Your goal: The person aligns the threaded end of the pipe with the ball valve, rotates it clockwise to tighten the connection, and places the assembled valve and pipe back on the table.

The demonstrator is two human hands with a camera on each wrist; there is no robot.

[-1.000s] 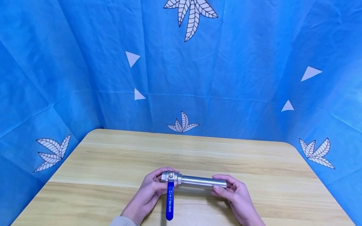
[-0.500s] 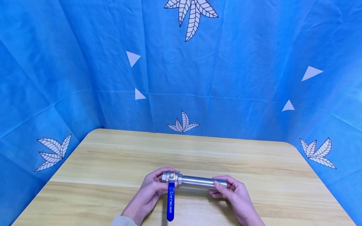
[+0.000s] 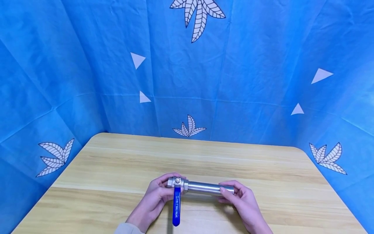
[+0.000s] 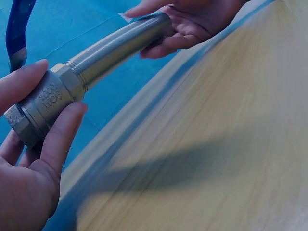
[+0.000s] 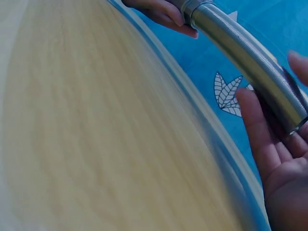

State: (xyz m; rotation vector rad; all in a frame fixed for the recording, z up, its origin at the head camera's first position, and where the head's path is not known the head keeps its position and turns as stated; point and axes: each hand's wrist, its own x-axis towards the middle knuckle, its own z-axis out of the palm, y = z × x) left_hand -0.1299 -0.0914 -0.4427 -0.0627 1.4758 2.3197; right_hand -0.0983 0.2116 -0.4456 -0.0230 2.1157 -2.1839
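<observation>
My left hand (image 3: 155,196) grips a steel ball valve (image 3: 182,184), thumb and fingers round its body. The valve's blue lever handle (image 3: 176,208), lettered "1" BALL VALVE", points toward me. Raised letters show on the valve body (image 4: 45,98) in the left wrist view. A smooth steel pipe (image 3: 201,187) extends rightward from the valve's hex end, a few threads showing at the joint. Around the pipe's free end is my right hand (image 3: 243,201), thumb on the near side and fingers behind and beneath. The right wrist view shows the pipe's end (image 5: 293,120) among those fingers.
Valve and pipe are held above a light wooden table (image 3: 117,169), which carries their shadow in the left wrist view. Blue cloth (image 3: 187,74) printed with white leaves and triangles hangs behind the table and along both sides.
My right thumb has shifted slightly left and up along the pipe since the first frame. The valve, its lever and my left hand have hardly moved.
</observation>
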